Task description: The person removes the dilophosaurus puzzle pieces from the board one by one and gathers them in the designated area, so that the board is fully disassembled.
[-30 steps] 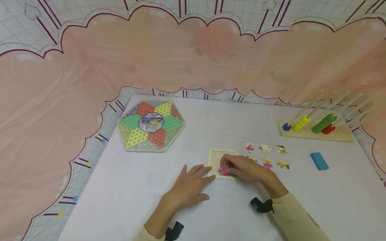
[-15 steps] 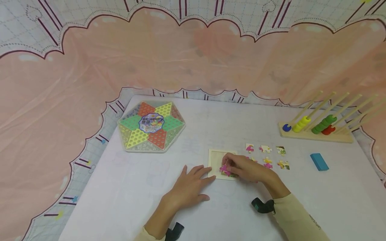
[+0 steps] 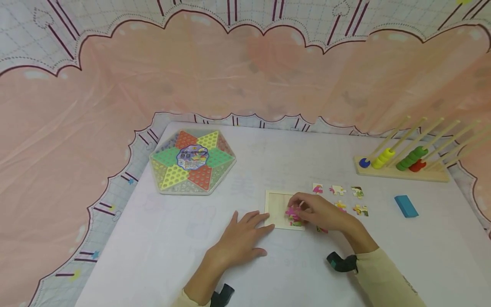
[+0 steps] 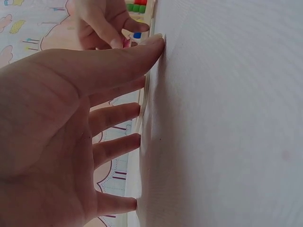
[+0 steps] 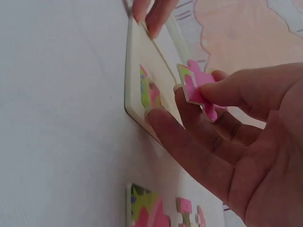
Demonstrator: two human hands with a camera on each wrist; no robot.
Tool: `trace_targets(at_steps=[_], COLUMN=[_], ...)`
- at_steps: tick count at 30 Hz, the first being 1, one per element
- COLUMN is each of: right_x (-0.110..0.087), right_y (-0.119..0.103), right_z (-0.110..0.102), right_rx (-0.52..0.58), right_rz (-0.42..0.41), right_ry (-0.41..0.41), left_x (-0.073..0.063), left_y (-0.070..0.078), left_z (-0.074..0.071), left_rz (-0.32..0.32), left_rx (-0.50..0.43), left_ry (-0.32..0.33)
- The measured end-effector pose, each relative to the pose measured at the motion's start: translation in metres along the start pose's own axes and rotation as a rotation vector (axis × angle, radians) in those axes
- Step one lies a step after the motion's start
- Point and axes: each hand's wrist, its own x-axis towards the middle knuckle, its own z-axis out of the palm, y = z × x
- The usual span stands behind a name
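Note:
My right hand (image 3: pixel 322 213) pinches a pink jigsaw piece (image 5: pixel 196 85) between thumb and fingers. The piece is tilted and held above the right part of a pale wooden puzzle tray (image 3: pixel 276 204). In the right wrist view, another pink and green piece (image 5: pixel 150 90) lies in the tray's near corner, and one fingertip is close to it. My left hand (image 3: pixel 241 238) rests on the table with fingers spread, its fingertips at the tray's left edge. The left wrist view shows those fingers nearly straight, with nothing gripped.
Several loose jigsaw pieces (image 3: pixel 337 189) lie right of the tray, partly hidden by the right hand. A blue block (image 3: pixel 406 206) lies farther right. Behind it stands a wooden bead rack (image 3: pixel 402 172) with upright pegs. A hexagonal board-game box (image 3: pixel 192 162) sits at the back left.
My right hand has shifted slightly right with the pink jigsaw piece, showing more of the piece in the tray and a loose piece below the hand. My left hand stays in place.

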Motion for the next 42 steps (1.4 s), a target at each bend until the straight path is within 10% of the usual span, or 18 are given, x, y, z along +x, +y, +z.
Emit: trace_targets(at_steps=[42], right_x=[-0.104], right_y=[0.058], right_z=[-0.038], right_rx=[0.104], right_rz=[0.320], right_ry=[0.265], left_x=[-0.001], left_y=[0.003], left_z=[-0.003], left_rz=[-0.004], left_rx=[-0.013], left_ry=[0.003])
